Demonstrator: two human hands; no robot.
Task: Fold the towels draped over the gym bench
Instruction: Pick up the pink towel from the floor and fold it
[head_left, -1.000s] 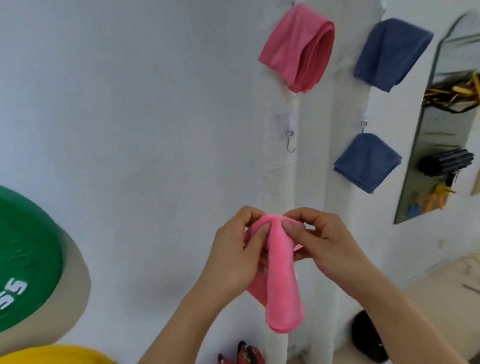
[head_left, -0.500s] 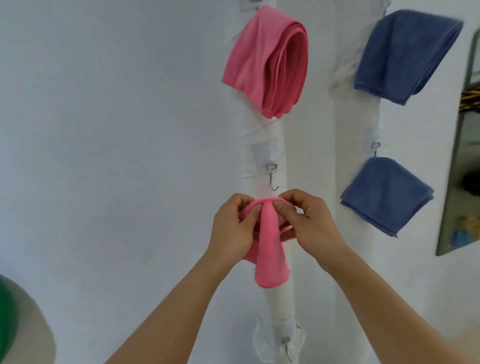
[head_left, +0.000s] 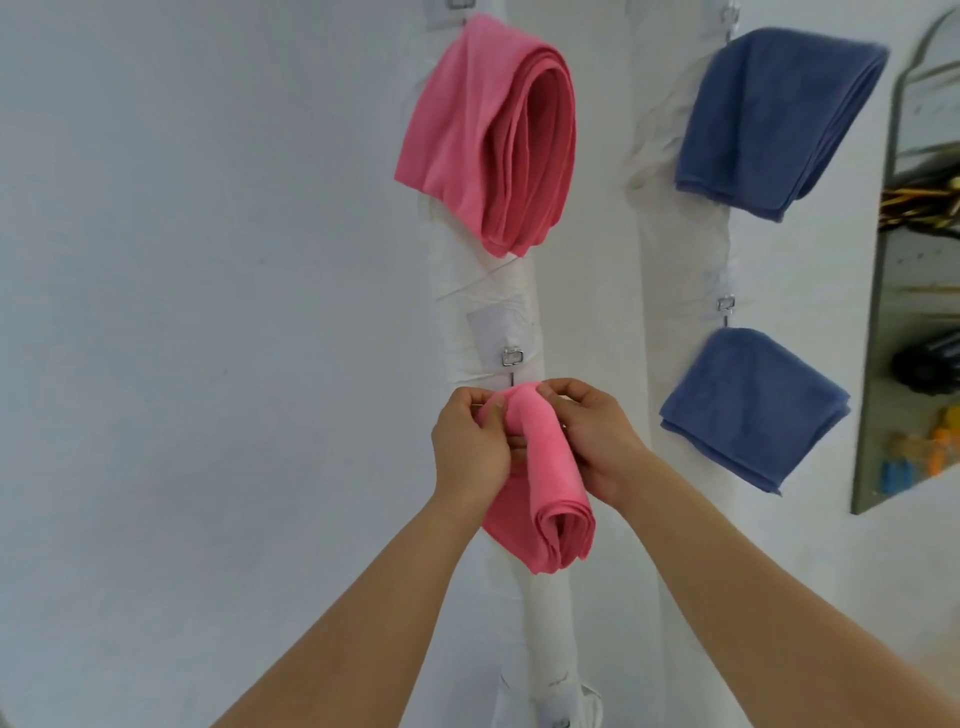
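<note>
Towel (head_left: 545, 483), pink, folded, pinched at its top fold by left hand (head_left: 470, 447) and right hand (head_left: 597, 441), fingers curled round the cloth; held at centre frame against white post (head_left: 540, 613), just below hook (head_left: 512, 358). Soft, light, limp, likely to sag and unroll; best gripped at the top fold, layers together. Counted: two pink towels, second (head_left: 493, 140) at 12 o'clock; two blue, one (head_left: 774, 119) at 2 o'clock, one (head_left: 753, 405) at 3 o'clock. Loop over hook possibly, hidden by fingers.
</note>
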